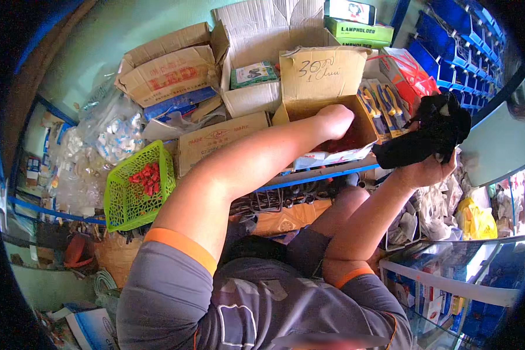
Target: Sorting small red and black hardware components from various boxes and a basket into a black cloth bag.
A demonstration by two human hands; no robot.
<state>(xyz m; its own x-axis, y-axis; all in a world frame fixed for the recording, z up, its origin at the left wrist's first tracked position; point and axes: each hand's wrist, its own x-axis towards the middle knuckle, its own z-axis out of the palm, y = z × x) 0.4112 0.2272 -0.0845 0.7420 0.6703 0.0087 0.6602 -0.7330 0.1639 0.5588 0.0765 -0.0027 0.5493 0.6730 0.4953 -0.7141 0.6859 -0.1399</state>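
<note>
My left hand (337, 120) reaches down into an open cardboard box (328, 74), whose raised flap bears handwriting. Dark reddish contents (347, 142) show in part beneath it. The fingers are hidden, so I cannot tell whether they hold anything. Off to the right, my right hand (431, 171) is raised and grips a black bag or cloth (420, 140), bunched up and hanging over the fingers. Small red pieces (146, 178) lie in a lime-green plastic basket (117, 214) on the left.
Cardboard boxes (170, 74) crowd the shelf's back. Carded yellow-and-blue hand tools (380, 105) stand right of the open box. A phone (350, 11) leans atop green boxes (363, 30). Blue bins (450, 52) hang at right above a glass case (455, 280). Plastic bags (113, 131) fill the left.
</note>
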